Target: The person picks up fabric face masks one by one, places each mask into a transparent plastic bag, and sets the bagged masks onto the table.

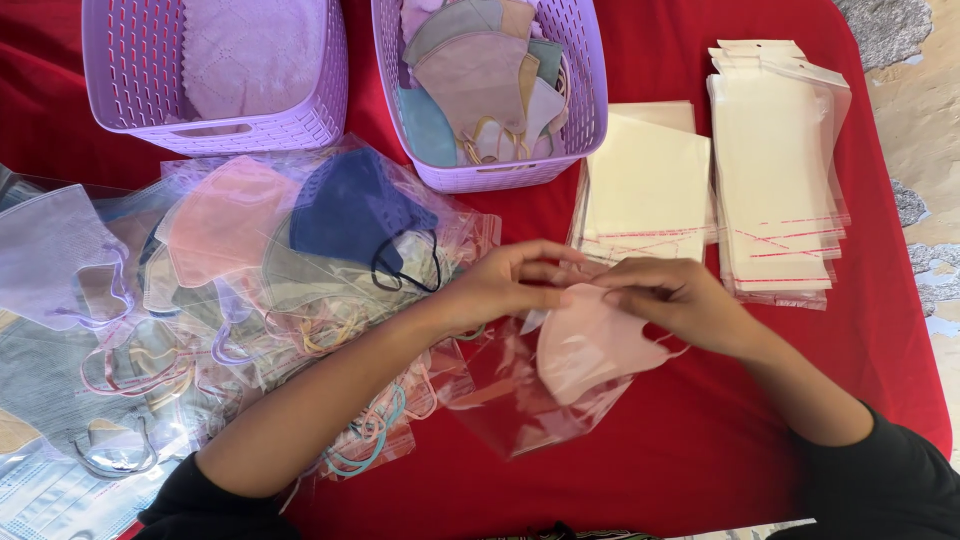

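Where both hands (590, 285) pinch, pink mask (585, 345)

red table (700, 440) | baskets (215, 125) | bagged masks (230, 290) | empty bags (770, 170)

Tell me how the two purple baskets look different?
The left purple plastic basket holds one lilac quilted mask; the right purple plastic basket holds a mixed pile of grey, beige and blue masks. The left is cut by the frame's edge. Both are slotted and the same colour.

Pale pink mask (585, 345), folded flat, pinched at top edge between both grips, lower half inside clear bag (520, 400) below them.
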